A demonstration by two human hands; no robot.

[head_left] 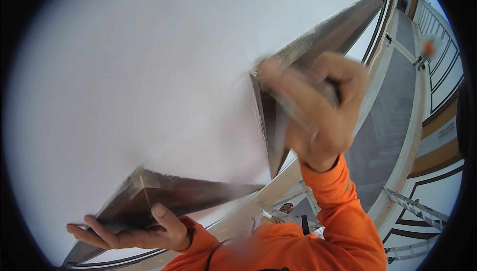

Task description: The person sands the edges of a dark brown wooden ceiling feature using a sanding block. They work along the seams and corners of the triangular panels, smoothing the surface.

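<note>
A broad white surface (124,87), like a ceiling, fills the upper left. Dark brown wood trim (343,25) runs along it at the upper right, with a rough, dusty edge. My right hand (325,109) is closed at the corner of this trim, its fingers smeared by motion. Something thin and pale seems to be in its fingers, but I cannot make it out. At the lower left, my left hand (144,233) lies palm up with fingers outstretched against a second dark brown trim corner (169,194). Nothing shows in that palm.
Far below is a grey floor (382,127). A metal stepladder (310,199) stands beneath me, near a sandalled foot (286,208). More ladders (415,206) stand at the right by a white panelled wall (437,191). A blurred orange-and-white shape (428,48) shows farther off.
</note>
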